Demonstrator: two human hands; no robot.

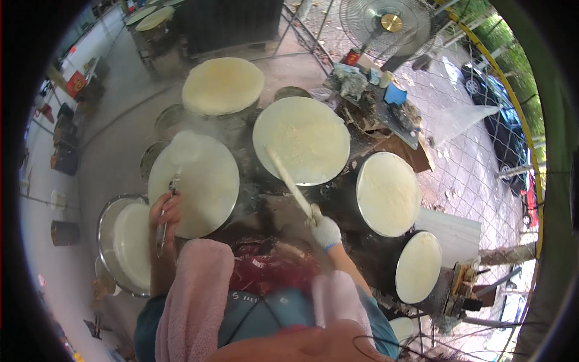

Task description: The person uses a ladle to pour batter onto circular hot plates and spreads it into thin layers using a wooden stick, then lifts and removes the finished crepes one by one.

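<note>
My bare left hand is closed round the metal handle of a ladle. Its bowl, coated in pale batter, rests on or just over the round sheet of batter at the left; steam blurs the contact. In a white glove, my right hand grips a long, flat wooden stick. The stick's far end lies against the left side of the middle pale round. To the left of my left arm stands a metal pot holding a white tub or pale liquid, I cannot tell which.
More pale rounds lie on hot plates: one far back, one at the right, another near right. A large fan stands behind a cluttered side table. Wire fencing bounds the right side.
</note>
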